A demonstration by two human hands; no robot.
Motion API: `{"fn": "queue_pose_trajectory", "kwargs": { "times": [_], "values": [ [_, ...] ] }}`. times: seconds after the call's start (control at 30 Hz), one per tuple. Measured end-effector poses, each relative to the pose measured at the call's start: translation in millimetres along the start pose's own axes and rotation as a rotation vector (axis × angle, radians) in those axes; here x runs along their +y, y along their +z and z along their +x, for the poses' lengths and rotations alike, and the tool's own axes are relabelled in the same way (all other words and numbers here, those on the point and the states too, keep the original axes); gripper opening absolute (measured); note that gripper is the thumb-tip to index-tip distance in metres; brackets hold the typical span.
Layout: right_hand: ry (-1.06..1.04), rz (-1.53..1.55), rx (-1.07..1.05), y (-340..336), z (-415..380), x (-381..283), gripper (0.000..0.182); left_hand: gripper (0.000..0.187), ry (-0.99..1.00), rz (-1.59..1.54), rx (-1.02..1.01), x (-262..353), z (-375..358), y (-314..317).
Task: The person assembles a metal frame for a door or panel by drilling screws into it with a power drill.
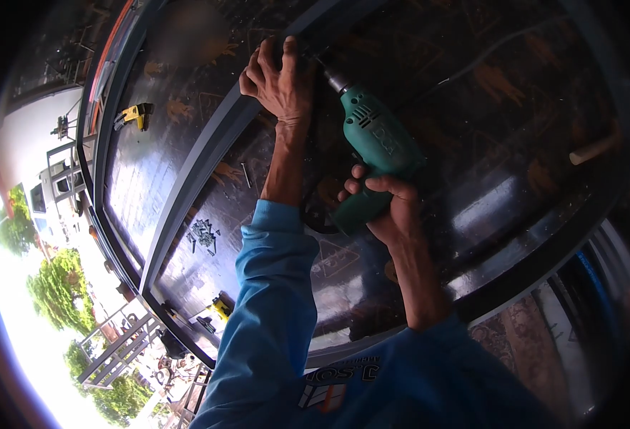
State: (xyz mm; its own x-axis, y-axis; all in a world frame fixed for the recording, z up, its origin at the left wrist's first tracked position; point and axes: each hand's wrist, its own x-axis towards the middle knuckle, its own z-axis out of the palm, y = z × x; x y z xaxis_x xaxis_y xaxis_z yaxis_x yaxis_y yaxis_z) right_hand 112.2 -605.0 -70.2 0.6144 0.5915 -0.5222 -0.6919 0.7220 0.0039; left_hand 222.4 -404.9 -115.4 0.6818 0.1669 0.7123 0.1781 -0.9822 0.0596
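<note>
My right hand (393, 207) grips the handle of a green power drill (383, 136), its fingers wrapped round it near the trigger. The drill's metal chuck (338, 81) and thin bit point up and left, towards a long grey metal bar (218, 132). Whether the bit touches the bar is too dark to tell. My left hand (280, 82) lies over that bar just left of the bit, with fingers bent round it. The bar crosses a dark, shiny tabletop (350, 286) printed with faded orange marks.
A pile of screws (202, 234) and a longer metal pin (246, 175) lie left of my left forearm. Further off are a yellow-and-black tool (135, 116) and a yellow item (222, 307). A wooden handle (592, 151) is at right. Grey frame bars edge the table.
</note>
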Motion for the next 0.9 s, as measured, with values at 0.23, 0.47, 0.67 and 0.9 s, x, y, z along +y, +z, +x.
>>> {"fn": "queue_pose_trajectory", "kwargs": {
  "times": [0.23, 0.47, 0.67, 0.9],
  "values": [
    [-0.022, -0.048, -0.016, 4.5, -2.1, -0.6, 0.048, 0.051, -0.009, 0.000, 0.016, 0.9, 1.2, 0.3],
    [-0.011, -0.072, -0.002, 3.9, -1.8, -0.3, 0.047, 0.050, -0.009, -0.005, 0.021, 0.2, 0.7, 1.4],
    [-0.015, -0.020, -0.028, -1.4, 1.0, 2.3, 0.047, 0.061, 0.013, 0.013, 0.008, -2.0, 0.1, 2.3],
    [-0.002, 0.014, -0.032, -4.2, 2.7, 1.7, 0.037, 0.053, -0.010, 0.007, -0.002, 0.8, 1.1, 2.2]
  ]
}}
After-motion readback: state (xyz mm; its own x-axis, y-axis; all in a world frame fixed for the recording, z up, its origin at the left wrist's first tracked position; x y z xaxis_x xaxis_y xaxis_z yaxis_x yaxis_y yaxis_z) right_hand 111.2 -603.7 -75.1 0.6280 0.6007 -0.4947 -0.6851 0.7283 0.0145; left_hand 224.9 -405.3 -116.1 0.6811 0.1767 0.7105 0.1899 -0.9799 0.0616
